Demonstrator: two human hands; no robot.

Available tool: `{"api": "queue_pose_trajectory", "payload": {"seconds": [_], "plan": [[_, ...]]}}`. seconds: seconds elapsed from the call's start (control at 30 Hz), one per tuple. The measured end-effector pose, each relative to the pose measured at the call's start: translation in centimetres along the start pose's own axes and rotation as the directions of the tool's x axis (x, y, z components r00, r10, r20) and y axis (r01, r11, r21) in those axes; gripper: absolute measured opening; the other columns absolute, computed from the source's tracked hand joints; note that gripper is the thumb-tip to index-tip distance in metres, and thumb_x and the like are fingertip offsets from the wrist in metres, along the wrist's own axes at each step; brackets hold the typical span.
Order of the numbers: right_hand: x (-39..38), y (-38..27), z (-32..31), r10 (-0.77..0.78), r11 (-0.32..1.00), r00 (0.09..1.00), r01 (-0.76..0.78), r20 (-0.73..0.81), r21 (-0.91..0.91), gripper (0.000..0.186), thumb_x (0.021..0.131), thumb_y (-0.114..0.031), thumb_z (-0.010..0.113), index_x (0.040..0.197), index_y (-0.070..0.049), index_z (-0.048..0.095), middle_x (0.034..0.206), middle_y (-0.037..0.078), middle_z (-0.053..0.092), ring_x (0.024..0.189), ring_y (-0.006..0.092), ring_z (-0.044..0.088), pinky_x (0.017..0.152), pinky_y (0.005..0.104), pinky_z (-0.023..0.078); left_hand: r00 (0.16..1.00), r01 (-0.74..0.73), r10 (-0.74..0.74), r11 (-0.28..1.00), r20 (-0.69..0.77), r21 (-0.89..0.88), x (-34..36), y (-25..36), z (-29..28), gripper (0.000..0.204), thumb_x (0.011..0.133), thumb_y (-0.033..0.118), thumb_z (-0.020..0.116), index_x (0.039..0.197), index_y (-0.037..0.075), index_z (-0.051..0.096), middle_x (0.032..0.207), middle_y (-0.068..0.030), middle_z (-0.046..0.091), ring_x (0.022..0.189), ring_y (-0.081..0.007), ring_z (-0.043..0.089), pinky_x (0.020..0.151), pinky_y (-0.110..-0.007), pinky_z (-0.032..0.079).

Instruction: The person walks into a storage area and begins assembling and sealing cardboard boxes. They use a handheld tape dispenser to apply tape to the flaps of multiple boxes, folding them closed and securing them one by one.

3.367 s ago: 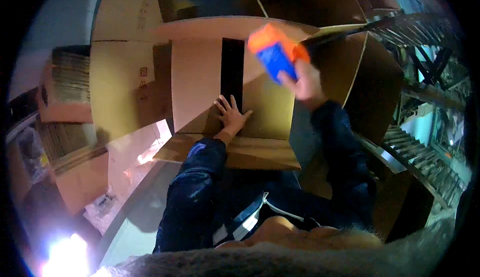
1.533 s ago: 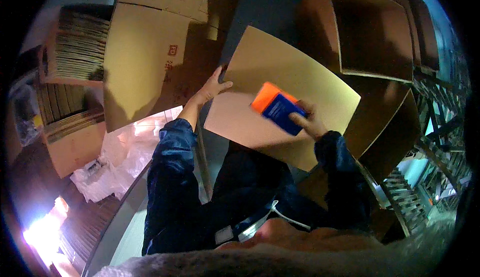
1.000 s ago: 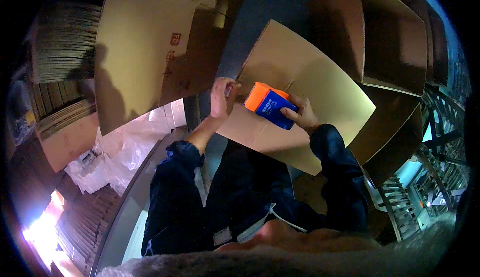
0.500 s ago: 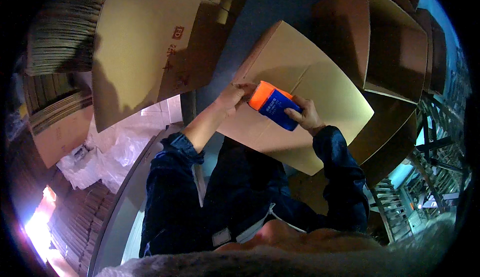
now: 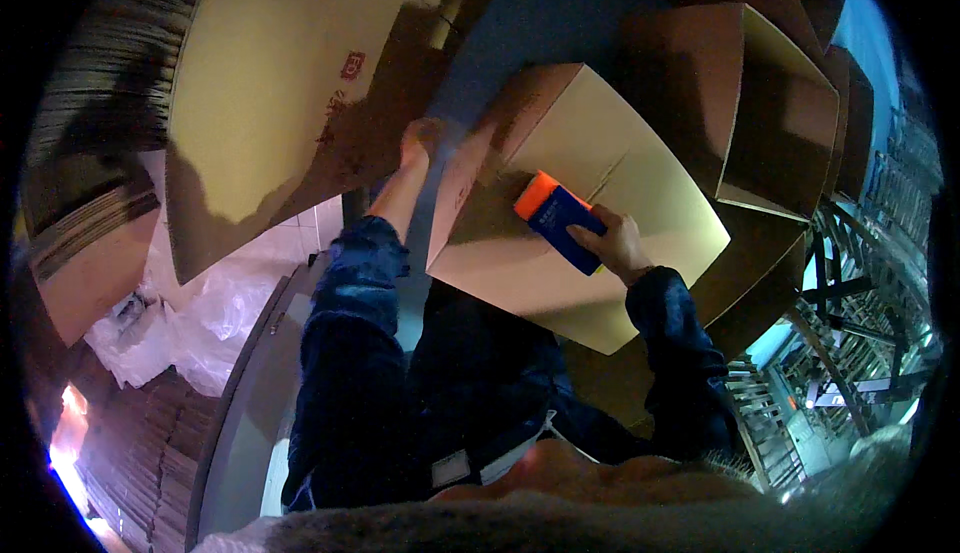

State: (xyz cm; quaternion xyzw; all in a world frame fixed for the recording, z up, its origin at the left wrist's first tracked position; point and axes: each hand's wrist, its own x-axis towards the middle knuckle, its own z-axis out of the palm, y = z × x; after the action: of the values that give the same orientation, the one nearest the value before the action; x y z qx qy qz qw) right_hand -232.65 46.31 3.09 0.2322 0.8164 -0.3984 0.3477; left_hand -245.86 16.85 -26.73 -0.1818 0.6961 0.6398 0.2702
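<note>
My right hand (image 5: 622, 245) is closed round the lower end of a blue and orange block-shaped packet (image 5: 560, 218). Its orange end points up and left, and its exact kind is hard to make out. The packet is over the pale upper face of a closed-looking cardboard box (image 5: 655, 188) in front of me. To the left of that box, my left hand (image 5: 423, 141) is stretched forward, apart from the packet. It lies near the right edge of a large cardboard sheet or carton (image 5: 270, 103); its fingers are dim and hard to read.
Open brown cartons (image 5: 780, 118) stand at the right. Stacked flat cardboard (image 5: 110, 63) is at the far left, with crumpled clear plastic (image 5: 220, 328) below it. A grey panel edge (image 5: 245, 398) runs beside my left arm. Racks of slats (image 5: 850, 333) are at far right.
My left hand has come away from the packet's orange end and moved left and forward. The packet stays in my right hand, slightly lower. The whole view has shifted a little.
</note>
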Motion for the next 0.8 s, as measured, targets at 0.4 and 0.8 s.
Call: {"api": "queue_pose_trajectory", "payload": {"seconds": [0.4, 0.8], "plan": [[-0.3, -0.2, 0.1, 0.069, 0.998, 0.998, -0.069, -0.009, 0.016, 0.041, 0.076, -0.03, 0.072, 0.105, -0.001, 0.064, 0.084, 0.015, 0.068, 0.074, 0.0212, 0.067, 0.068, 0.0334, 0.053, 0.958, 0.043, -0.258, 0.567, 0.128, 0.822, -3.3, -1.9, 5.1, 0.053, 0.088, 0.05, 0.046, 0.125, 0.013, 0.053, 0.135, -0.0193, 0.041, 0.121, -0.0317, 0.044, 0.099, -0.043, 0.037], [4.2, -6.8, 1.1, -0.074, 0.981, 0.997, 0.077, 0.021, -0.181, 0.059, 0.076, -0.063, 0.054, 0.089, -0.007, 0.068, 0.08, 0.017, 0.066, 0.076, 0.0345, 0.065, 0.069, 0.043, 0.051, 0.962, -0.204, 0.001, 0.674, 0.274, 0.71, -6.7, 16.7, 4.8, 0.067, 0.089, 0.059, 0.035, 0.126, 0.005, 0.05, 0.123, -0.0217, 0.054, 0.115, -0.037, 0.05, 0.096, -0.042, 0.038]]}}
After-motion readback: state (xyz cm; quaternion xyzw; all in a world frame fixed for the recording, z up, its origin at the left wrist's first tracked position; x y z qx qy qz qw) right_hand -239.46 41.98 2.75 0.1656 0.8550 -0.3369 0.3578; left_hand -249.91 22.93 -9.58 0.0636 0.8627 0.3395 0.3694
